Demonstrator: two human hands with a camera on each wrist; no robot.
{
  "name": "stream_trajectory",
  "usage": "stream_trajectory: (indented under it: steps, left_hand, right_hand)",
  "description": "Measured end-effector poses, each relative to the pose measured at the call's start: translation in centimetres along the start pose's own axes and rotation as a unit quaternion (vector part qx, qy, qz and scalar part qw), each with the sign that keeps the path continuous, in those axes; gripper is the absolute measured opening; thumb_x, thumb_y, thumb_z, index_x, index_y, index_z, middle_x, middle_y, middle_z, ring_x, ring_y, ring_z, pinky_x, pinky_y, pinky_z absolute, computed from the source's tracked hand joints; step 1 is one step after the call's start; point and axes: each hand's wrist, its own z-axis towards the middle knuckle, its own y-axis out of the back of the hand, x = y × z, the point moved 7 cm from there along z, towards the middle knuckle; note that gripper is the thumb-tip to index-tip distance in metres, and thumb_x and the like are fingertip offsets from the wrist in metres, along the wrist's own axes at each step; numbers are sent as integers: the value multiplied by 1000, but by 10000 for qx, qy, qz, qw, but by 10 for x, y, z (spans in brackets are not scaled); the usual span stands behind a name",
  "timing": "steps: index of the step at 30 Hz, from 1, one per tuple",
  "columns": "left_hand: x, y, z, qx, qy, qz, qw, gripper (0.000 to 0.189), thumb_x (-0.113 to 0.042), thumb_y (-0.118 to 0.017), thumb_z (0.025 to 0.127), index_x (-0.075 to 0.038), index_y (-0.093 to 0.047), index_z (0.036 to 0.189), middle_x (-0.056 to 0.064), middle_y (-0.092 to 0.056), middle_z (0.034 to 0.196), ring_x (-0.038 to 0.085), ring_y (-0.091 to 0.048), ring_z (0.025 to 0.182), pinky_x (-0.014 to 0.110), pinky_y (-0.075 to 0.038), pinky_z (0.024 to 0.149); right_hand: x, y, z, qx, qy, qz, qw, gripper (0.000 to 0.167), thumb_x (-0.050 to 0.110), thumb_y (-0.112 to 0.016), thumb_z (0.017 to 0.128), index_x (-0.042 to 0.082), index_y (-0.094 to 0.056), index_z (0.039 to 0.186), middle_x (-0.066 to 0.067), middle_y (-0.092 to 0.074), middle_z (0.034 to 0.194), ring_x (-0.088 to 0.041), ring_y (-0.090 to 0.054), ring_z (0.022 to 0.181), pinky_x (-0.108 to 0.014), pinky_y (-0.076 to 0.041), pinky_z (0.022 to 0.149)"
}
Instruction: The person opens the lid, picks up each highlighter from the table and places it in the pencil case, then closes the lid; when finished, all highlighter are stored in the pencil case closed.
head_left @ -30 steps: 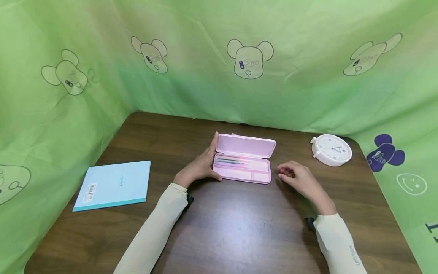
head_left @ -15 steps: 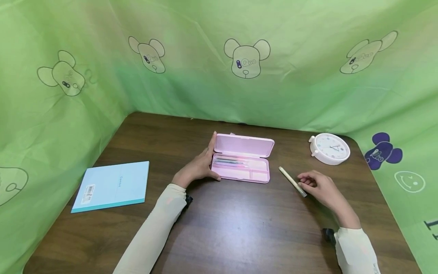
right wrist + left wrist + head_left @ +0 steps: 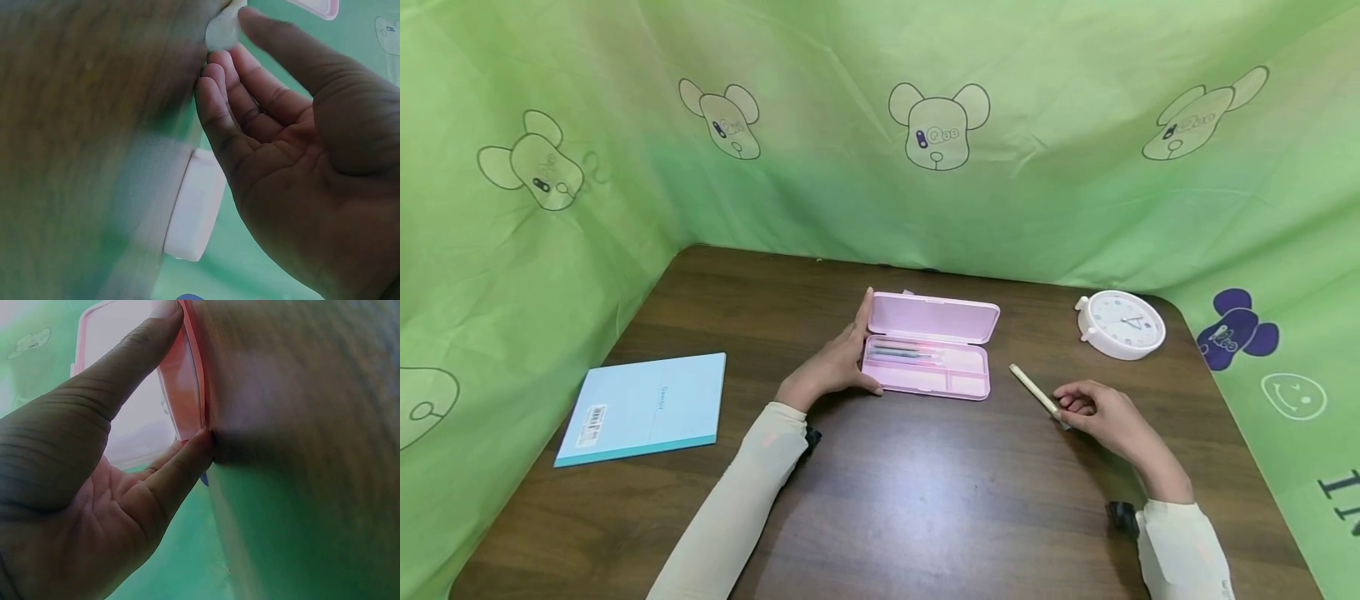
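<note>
A pink pencil case [image 3: 970, 382] lies with its lid [image 3: 936, 317] raised; several slim pens [image 3: 902, 353] rest in its long back compartment. At its left end, my left hand [image 3: 835, 362] holds it, thumb at the front edge and fingers spread toward the hinge side. In the left wrist view the thumb and fingertips press the case wall [image 3: 184, 394]. To the right of the case, a cream-coloured pen [image 3: 1033, 387] lies slantwise on the table. My right hand [image 3: 1101, 414] pinches its near end between thumb and fingers; the right wrist view shows the pale pen end [image 3: 223, 28] there.
A white round alarm clock [image 3: 1122, 323] lies face up at the back right. On the left is a light blue notebook [image 3: 647, 408] with a barcode. A green printed curtain [image 3: 820, 192] hangs behind and beside the wooden table [image 3: 917, 508].
My right hand has moved right and nearer from beside the case, bringing the pen into sight, and its thumb has come onto the pen's near end. The left hand stays on the case.
</note>
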Motion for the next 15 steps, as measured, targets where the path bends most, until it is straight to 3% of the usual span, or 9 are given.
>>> stream_trajectory:
  steps: [6, 15]
  left_hand:
    - [0, 1, 0, -3, -41, -33, 10000, 171, -35, -108, 67, -36, 30, 168, 10, 5, 182, 39, -22, 163, 56, -31, 126]
    - [-55, 21, -22, 266, 295, -84, 9992, 162, -16, -102, 76, -26, 30, 169, 20, 3, 181, 45, -20, 162, 55, -28, 128]
  right_hand:
    - [-1, 2, 1, 31, -126, -34, 9999, 17, -3, -82, 93, -9, -74, 107, -5, -72, 91, -1, -59, 77, -21, -53, 67]
    - [-1, 4, 0, 104, -311, -89, 9994, 9, -4, -77, 96, -7, -74, 104, -4, -72, 88, -3, -60, 77, -22, -52, 67]
